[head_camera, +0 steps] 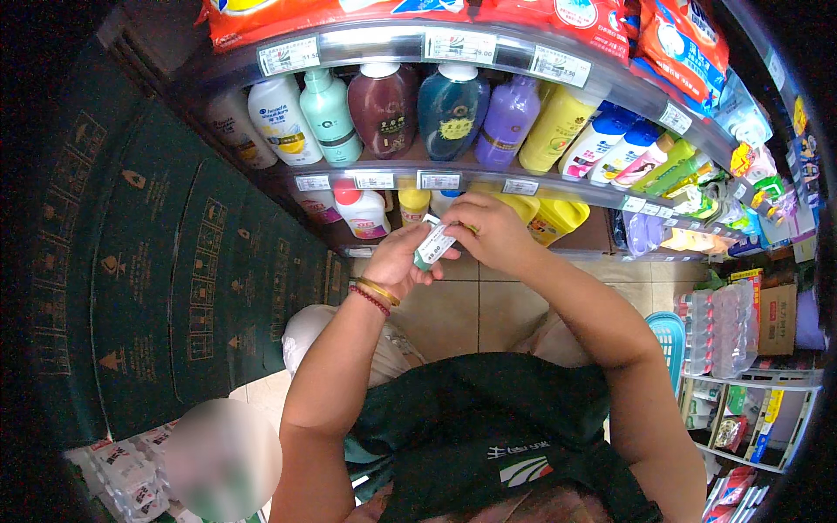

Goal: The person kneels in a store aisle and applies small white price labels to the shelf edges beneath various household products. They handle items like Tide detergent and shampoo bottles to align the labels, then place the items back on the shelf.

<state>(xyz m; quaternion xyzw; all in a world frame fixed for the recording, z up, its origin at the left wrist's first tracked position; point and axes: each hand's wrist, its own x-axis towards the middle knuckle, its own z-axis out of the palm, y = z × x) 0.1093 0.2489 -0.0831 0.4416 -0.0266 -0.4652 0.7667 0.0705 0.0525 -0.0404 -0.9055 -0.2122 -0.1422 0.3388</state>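
A small stack of paper price labels [433,247], white with a green end, lies in my left hand [396,256], gripped between thumb and fingers. The fingertips of my right hand [490,230] pinch the upper end of the labels. Both hands are in front of the bottom shelf, where a white bottle with a red cap [363,212] and a yellow-capped bottle [414,206] stand. A blue-capped bottle behind my hands is partly hidden. Yellow jugs [561,219] stand to the right of my right hand.
Above, a shelf edge [467,171] with price labels carries shampoo and pump bottles [455,114]. Red detergent bags [340,19] fill the shelf over it. Stacked dark cartons [150,261] rise on the left. A blue plastic basket [667,346] and a wire rack [752,418] stand at right.
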